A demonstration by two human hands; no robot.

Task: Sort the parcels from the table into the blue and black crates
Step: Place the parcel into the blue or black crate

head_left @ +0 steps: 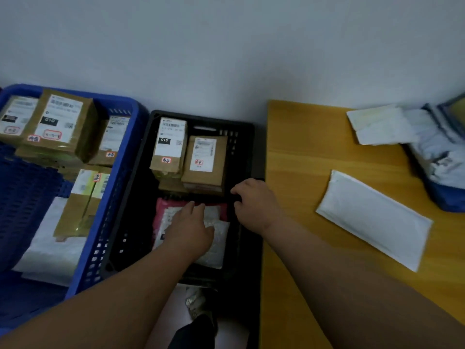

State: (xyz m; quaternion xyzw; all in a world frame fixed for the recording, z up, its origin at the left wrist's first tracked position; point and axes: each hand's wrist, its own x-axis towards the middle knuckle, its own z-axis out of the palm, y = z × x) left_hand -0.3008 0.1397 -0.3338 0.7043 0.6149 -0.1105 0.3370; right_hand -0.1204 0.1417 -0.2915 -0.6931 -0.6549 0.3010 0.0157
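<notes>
Left hand lies flat, fingers straight, pressing on a bubble-wrap parcel in the near half of the black crate; under that parcel I see a pink mailer. Right hand hangs just above the crate's right rim, fingers loosely curled and holding nothing that I can make out. Past both hands, two brown boxes stand side by side against the crate's far wall, leaving a dark bare strip along the left wall. Touching the black crate on its left is the blue crate, stacked with more labelled boxes and a white mailer. On the right, the table edge runs close along the black crate. One white padded envelope lies on it at an angle, well clear of the edge, with open wood around it. More white parcels are heaped at the far right corner.
</notes>
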